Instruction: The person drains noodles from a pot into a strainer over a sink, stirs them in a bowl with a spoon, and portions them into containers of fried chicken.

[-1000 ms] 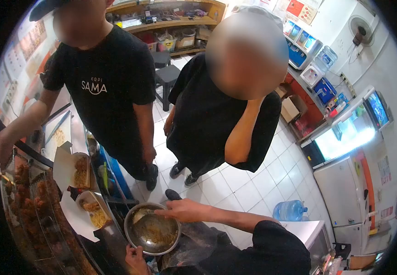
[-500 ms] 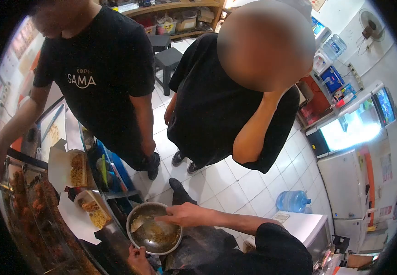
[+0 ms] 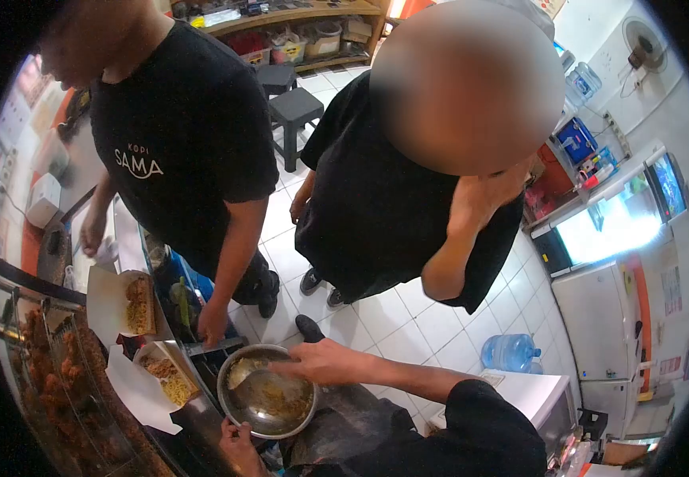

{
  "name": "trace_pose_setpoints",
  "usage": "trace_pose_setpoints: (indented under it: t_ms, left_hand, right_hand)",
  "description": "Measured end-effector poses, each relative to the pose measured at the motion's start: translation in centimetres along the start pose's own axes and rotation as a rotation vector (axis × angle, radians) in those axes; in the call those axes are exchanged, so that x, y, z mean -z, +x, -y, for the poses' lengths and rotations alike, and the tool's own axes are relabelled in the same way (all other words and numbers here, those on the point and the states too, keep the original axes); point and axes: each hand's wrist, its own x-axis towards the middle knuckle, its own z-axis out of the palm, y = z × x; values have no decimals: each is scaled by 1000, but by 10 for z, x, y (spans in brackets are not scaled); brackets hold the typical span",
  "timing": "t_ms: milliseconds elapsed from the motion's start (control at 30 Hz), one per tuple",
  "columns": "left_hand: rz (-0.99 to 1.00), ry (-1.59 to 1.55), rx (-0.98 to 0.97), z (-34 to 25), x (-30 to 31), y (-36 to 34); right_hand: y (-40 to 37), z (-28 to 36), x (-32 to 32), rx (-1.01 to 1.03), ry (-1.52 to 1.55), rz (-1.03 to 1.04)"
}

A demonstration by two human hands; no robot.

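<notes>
A metal bowl [image 3: 310, 417] with greasy, yellowish residue inside sits low in front of me. My left hand [image 3: 239, 447] grips its rim at the near left side. My right hand [image 3: 325, 362] reaches over the far rim, fingers closed around what looks like a spoon [image 3: 241, 372], its pale end resting against the bowl's inner wall. Left of the bowl, an open paper box [image 3: 134, 389] holds yellow noodles and a brown fried piece. A second open box [image 3: 110, 298] with similar food stands just beyond it.
At left is a glass display case of fried food [image 3: 62, 366]. A co-worker in a black shirt [image 3: 185, 127] stands by the counter, another person [image 3: 392, 207] opposite me. A water jug [image 3: 511, 351] and white fridge [image 3: 595, 318] are at right.
The co-worker at left has drawn an arm back from the display case and lowered the other hand near the bowl. The person opposite has shifted right. My right hand has moved slightly up.
</notes>
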Motion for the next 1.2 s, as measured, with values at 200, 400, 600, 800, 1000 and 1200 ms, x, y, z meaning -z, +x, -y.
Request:
trace_pose_setpoints:
  t_ms: [200, 400, 600, 800, 1000, 1200]
  left_hand:
    - [-229, -193, -159, 10, 1, -3]
    - [-220, -231, -87, -8, 9, -11]
    - [-149, -135, -355, 51, 30, 10]
    - [-88, -47, -170, 72, 40, 14]
    - [-101, -125, -135, 41, 32, -5]
    - [-8, -59, -50, 61, 36, -3]
  right_hand:
    - [-3, 4, 10, -94, -31, 118]
    - [-21, 12, -2, -102, -74, 257]
    - [-18, 28, 9, -94, -59, 182]
    - [-20, 21, -8, -122, -62, 103]
    - [-41, 10, -45, -111, 45, 298]
    - [-38, 29, -45, -134, 243, 531]
